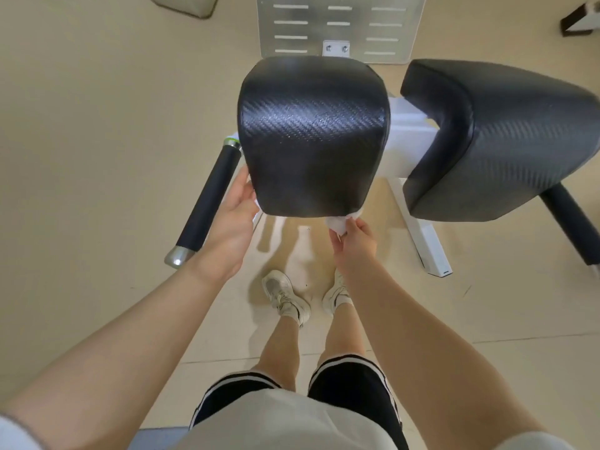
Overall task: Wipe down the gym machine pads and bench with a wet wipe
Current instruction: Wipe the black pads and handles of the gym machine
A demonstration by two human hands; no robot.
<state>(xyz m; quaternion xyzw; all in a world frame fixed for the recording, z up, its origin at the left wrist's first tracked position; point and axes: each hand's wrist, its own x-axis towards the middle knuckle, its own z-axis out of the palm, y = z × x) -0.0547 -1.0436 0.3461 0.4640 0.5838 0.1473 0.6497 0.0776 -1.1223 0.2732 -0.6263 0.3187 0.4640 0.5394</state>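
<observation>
Head view looks straight down past both forearms onto a black padded cushion (313, 138) of a white-framed gym machine, with a second black pad (500, 141) just beside it on the right. The wet wipe (337, 222) sits bunched at the near right corner of the first cushion, touching its lower edge. The right hand (354, 245) has its grip clamped on the wipe, fingers and thumb pinching the wad from below. The left hand (232, 219) rests against the cushion's near left edge; its fingers reach round behind the pad and are hidden, so whether that grip is curled on the edge or lies flat I cannot tell. A sliver of white shows by those fingers, perhaps more wipe or the frame; it is too small to say

The wipe looks thin, limp and damp, so it will fold and ball up under pressure; holding it as a wad between fingertips and thumb, then pressing a flat face of it to the vinyl, seems best. The cushion has a woven-look, glossy cover over soft padding: likely to give a little under the hand and be slick once wet, so steadying it by its edge is sensible. A black foam roller bar (211, 199) with metal caps angles off to the left, above the pale floor (97, 125)
</observation>
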